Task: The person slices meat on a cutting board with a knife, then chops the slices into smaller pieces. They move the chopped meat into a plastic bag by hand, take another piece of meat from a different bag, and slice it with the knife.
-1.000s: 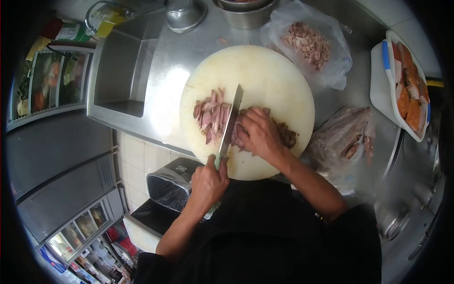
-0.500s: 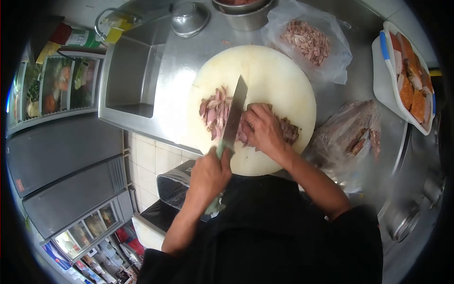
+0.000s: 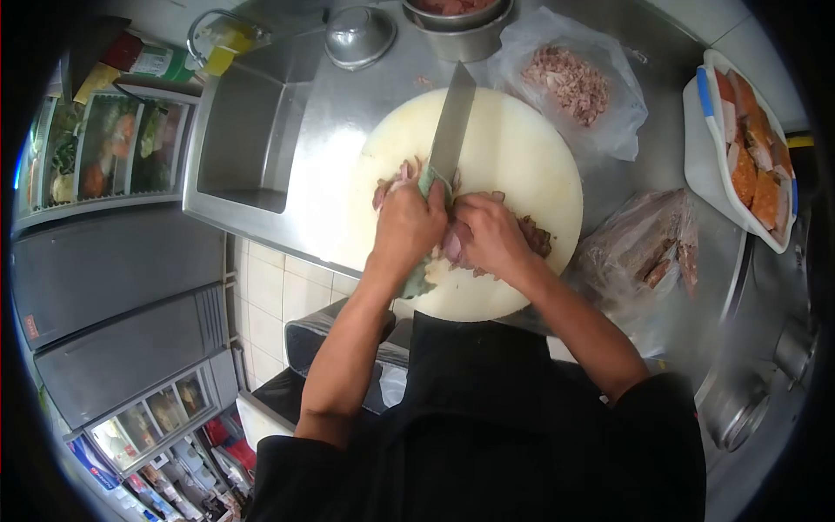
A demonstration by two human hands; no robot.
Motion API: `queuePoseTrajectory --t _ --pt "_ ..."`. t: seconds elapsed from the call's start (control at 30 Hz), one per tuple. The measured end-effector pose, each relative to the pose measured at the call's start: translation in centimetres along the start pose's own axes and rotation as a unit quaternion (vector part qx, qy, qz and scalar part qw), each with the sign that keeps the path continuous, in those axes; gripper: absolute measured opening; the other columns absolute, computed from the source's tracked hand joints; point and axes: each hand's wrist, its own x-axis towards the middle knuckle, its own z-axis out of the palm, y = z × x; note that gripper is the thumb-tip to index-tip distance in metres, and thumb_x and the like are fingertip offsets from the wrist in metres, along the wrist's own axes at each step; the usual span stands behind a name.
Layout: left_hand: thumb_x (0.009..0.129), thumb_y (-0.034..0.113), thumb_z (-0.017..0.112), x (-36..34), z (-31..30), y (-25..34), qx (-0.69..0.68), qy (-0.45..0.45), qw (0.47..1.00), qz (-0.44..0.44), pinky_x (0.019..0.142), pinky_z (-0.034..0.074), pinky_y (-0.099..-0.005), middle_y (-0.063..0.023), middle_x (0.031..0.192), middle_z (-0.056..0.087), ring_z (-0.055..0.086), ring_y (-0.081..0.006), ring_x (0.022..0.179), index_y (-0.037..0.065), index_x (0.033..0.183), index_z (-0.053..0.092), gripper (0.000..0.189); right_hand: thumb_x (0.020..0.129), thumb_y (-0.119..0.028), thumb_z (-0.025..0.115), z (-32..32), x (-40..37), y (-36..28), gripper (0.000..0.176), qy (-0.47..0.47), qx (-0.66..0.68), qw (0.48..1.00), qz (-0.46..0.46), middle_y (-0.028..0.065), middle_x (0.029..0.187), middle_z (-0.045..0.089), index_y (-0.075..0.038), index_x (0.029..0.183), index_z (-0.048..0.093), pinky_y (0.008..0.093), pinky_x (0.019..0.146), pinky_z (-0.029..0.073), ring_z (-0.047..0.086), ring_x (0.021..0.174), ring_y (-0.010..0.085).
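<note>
My left hand (image 3: 407, 222) is closed round the green, wrapped-looking handle (image 3: 419, 280) of a large knife (image 3: 454, 122). Its broad blade points away from me over the round white cutting board (image 3: 531, 143), the tip reaching past the far rim. Beside it, my right hand (image 3: 494, 230) has its fingers curled down on a piece of pinkish cooked meat (image 3: 456, 244). Thin meat strips (image 3: 387, 184) lie left of the blade, partly behind my left hand. A darker browned piece of meat (image 3: 534, 237) shows to the right of my right hand.
An open plastic bag (image 3: 570, 87) of chopped meat sits behind the board. To the right are another bag of meat (image 3: 648, 248) and a white tub (image 3: 706, 143) of browned meat slabs. A sink (image 3: 248, 143), an upturned metal bowl (image 3: 359, 39) and a metal pot (image 3: 461, 39) stand farther back.
My left hand has moved forward and up with the knife, so the blade reaches farther over the board. My right hand stays on the meat, nearly in place.
</note>
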Motion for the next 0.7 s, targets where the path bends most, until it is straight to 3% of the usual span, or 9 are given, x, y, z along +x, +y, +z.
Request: queuePoseTrajectory --t 0.03,0.1,0.17,0.33,0.47,0.53,0.67,0.7 --pt "0.096 0.022 0.058 0.0 -1.5 1.3 0.000 0.003 1.000 0.003 0.072 0.052 -0.0565 -0.0363 0.075 0.062 0.063 -0.0537 0.076 -0.011 0.090 0.064 0.034 0.069 0.000 0.065 -0.4 0.0 -0.1 0.021 -0.043 0.027 0.998 0.031 0.0144 0.095 0.063 0.002 0.090 0.067 0.0402 0.089 0.052 0.062 0.098 0.0314" --pt "0.097 0.024 0.057 -1.8 -4.8 4.1 -0.009 -0.120 0.975 -0.187 0.074 0.052 -0.0575 -0.0366 0.078 0.063 0.064 -0.0532 0.079 -0.011 0.088 0.063 0.036 0.072 0.003 0.064 -1.7 -0.3 -0.8 0.021 -0.040 0.024 0.999 0.016 0.0161 0.097 0.063 0.002 0.094 0.067 0.0426 0.084 0.052 0.063 0.094 0.0348" --pt "0.097 0.025 0.056 -5.0 -6.2 5.1 0.010 -0.162 0.961 -0.225 0.074 0.052 -0.0583 -0.0366 0.078 0.063 0.064 -0.0536 0.080 -0.009 0.089 0.063 0.035 0.075 0.006 0.063 -1.9 -0.6 -0.8 0.022 -0.036 0.021 0.999 0.006 0.0178 0.099 0.064 0.002 0.097 0.066 0.0451 0.078 0.052 0.063 0.090 0.0382" --pt "0.096 0.023 0.059 -12.2 -5.7 5.4 0.035 -0.152 0.959 -0.238 0.066 0.052 -0.0590 -0.0356 0.071 0.062 0.063 -0.0539 0.071 -0.005 0.091 0.063 0.029 0.074 0.005 0.063 -0.3 -1.0 0.2 0.022 0.025 0.038 0.998 -0.041 0.0171 0.097 0.062 0.002 0.096 0.064 0.0449 0.080 0.052 0.062 0.088 0.0394" --pt "0.096 0.018 0.058 -8.6 -1.4 4.0 0.024 -0.087 0.974 -0.207 0.064 0.051 -0.0549 -0.0345 0.071 0.061 0.063 -0.0529 0.074 -0.006 0.091 0.064 0.026 0.073 0.005 0.064 0.0 -0.7 0.4 0.021 0.042 -0.010 0.995 -0.090 0.0170 0.096 0.063 0.002 0.094 0.063 0.0446 0.082 0.051 0.062 0.087 0.0396" --pt "0.097 0.019 0.057 -4.5 0.2 2.3 -0.002 -0.038 0.989 -0.143 0.063 0.052 -0.0532 -0.0347 0.070 0.061 0.063 -0.0519 0.073 -0.007 0.090 0.064 0.027 0.072 -0.002 0.067 0.3 -0.9 0.6 0.023 0.023 -0.031 0.998 -0.043 0.0135 0.098 0.063 0.002 0.094 0.065 0.0410 0.091 0.051 0.061 0.100 0.0312" --pt "0.098 0.022 0.056 -1.1 -0.7 1.4 -0.016 -0.026 0.998 -0.057 0.065 0.051 -0.0532 -0.0354 0.072 0.060 0.063 -0.0524 0.075 -0.008 0.087 0.064 0.033 0.071 -0.003 0.068 -0.5 -0.7 -0.2 0.024 -0.014 -0.004 1.000 0.024 0.0142 0.100 0.063 0.001 0.095 0.065 0.0413 0.087 0.054 0.062 0.100 0.0320" --pt "0.098 0.022 0.056 -1.6 -2.8 3.4 -0.008 -0.072 0.989 -0.127 0.067 0.051 -0.0540 -0.0356 0.073 0.060 0.062 -0.0531 0.077 -0.008 0.087 0.064 0.033 0.071 0.000 0.067 -0.1 -1.0 0.0 0.023 0.014 -0.005 1.000 0.013 0.0144 0.098 0.062 0.001 0.093 0.064 0.0440 0.086 0.052 0.062 0.096 0.0341"
